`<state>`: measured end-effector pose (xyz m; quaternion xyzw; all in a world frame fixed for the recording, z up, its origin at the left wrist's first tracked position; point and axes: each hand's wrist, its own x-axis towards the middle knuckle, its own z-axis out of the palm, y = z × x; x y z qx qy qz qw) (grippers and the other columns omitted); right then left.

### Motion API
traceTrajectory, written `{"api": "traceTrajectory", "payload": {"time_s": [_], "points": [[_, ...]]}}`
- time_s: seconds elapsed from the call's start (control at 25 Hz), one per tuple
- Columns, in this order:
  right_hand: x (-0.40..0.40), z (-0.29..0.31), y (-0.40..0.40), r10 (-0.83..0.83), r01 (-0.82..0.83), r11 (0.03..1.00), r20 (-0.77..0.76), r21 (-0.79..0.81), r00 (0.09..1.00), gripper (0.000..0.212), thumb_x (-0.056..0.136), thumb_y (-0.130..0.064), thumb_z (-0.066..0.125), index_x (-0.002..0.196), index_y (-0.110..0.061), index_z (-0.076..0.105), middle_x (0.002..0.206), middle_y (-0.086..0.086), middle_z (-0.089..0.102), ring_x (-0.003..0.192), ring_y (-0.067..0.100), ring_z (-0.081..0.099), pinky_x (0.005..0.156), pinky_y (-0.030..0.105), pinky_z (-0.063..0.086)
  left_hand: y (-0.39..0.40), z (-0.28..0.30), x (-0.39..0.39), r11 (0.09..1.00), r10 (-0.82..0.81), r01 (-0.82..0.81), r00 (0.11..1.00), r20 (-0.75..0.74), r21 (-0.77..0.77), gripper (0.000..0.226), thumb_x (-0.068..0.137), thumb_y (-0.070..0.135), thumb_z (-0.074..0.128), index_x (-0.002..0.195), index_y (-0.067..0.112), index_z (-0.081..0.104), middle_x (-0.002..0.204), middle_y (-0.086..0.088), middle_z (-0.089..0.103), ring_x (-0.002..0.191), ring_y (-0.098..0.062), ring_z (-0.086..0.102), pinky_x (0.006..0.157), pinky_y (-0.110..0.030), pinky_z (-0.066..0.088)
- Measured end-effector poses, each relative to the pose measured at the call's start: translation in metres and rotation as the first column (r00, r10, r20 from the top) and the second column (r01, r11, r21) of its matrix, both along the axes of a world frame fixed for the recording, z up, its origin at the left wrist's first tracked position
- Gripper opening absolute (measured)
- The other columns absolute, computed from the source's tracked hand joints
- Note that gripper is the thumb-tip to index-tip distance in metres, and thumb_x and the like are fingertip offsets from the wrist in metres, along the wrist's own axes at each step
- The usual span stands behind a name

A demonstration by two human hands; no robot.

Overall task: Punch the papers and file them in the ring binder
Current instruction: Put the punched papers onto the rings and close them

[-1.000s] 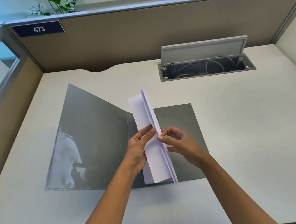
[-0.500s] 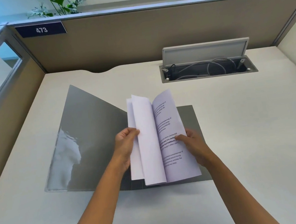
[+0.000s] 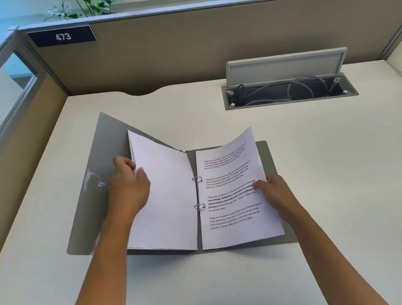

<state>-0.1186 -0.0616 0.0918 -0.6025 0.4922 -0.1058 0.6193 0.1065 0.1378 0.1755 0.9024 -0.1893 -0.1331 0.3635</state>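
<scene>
A grey ring binder (image 3: 90, 192) lies open on the desk, its left cover tilted up. White papers sit on its two metal rings (image 3: 198, 192). The left stack (image 3: 169, 200) shows blank backs. The right sheet (image 3: 234, 199) shows printed text and curls up at its far edge. My left hand (image 3: 129, 187) grips the outer edge of the left stack, fingers curled round it. My right hand (image 3: 275, 191) pinches the right edge of the printed sheet, thumb on top.
An open cable tray (image 3: 289, 90) with a raised lid and wires is sunk in the desk at the back right. Partition walls (image 3: 206, 46) close the desk at the back and both sides. The desk's front edge is near my body.
The papers stood nearly upright and closed between both hands. They have been spread apart: the left stack swung left, the printed sheet right, and the rings now show.
</scene>
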Motion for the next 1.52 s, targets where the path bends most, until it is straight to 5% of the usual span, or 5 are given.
{"api": "traceTrajectory", "payload": {"time_s": [0.28,0.48,0.68,1.08,1.52], "points": [[0.019,0.027,0.020,0.137,-0.135,0.985,0.016,-0.110,0.990,0.023,0.101,-0.016,0.049,0.104,-0.013,0.071,0.093,0.001,0.078,0.085,0.025,0.076,0.078,0.040,0.060,-0.024,-0.006,-0.024,0.969,-0.229,0.209,0.961,-0.157,-0.135,0.041,0.100,0.004,0.043,0.117,0.028,0.071,0.097,-0.003,0.069,0.039,-0.004,0.041,0.043,-0.012,0.036],[0.033,0.036,0.042,0.294,-0.276,0.950,0.114,-0.147,0.949,0.033,0.096,-0.038,0.061,0.121,-0.020,0.070,0.112,-0.001,0.076,0.100,0.020,0.073,0.093,0.045,0.059,-0.053,-0.025,-0.061,0.892,-0.267,-0.053,0.740,-0.618,-0.449,0.023,0.093,0.019,0.067,0.115,0.013,0.074,0.121,-0.007,0.073,0.117,-0.026,0.065,0.107,-0.047,0.048],[0.029,0.026,0.041,0.322,-0.308,0.945,0.145,-0.112,0.935,0.079,0.070,-0.063,0.074,0.137,-0.023,0.062,0.132,-0.010,0.068,0.119,0.000,0.064,0.104,0.039,0.054,-0.052,-0.046,-0.074,0.863,-0.296,-0.147,0.627,-0.720,-0.483,0.045,0.067,0.032,0.084,0.110,0.020,0.076,0.111,-0.005,0.077,0.115,-0.028,0.067,0.107,-0.050,0.047],[0.018,0.021,0.024,0.200,-0.216,0.976,0.251,0.034,0.947,0.057,0.083,-0.027,0.081,0.136,-0.017,0.061,0.127,-0.004,0.070,0.112,0.010,0.070,0.088,0.027,0.060,-0.058,-0.062,-0.079,0.832,-0.249,-0.317,0.519,-0.818,-0.455,0.040,0.072,0.030,0.080,0.106,0.009,0.074,0.112,-0.011,0.075,0.102,-0.031,0.069,0.095,-0.048,0.056],[-0.006,-0.013,-0.002,-0.041,0.038,0.996,-0.037,-0.081,0.998,0.019,0.097,-0.017,0.059,0.111,-0.011,0.070,0.105,0.006,0.075,0.086,0.021,0.073,0.071,0.030,0.056,-0.009,-0.028,-0.006,0.900,-0.067,-0.140,0.891,-0.449,-0.412,0.022,0.097,0.010,0.055,0.075,0.015,0.054,0.076,-0.003,0.059,0.066,-0.016,0.051,0.063,-0.032,0.043]]}}
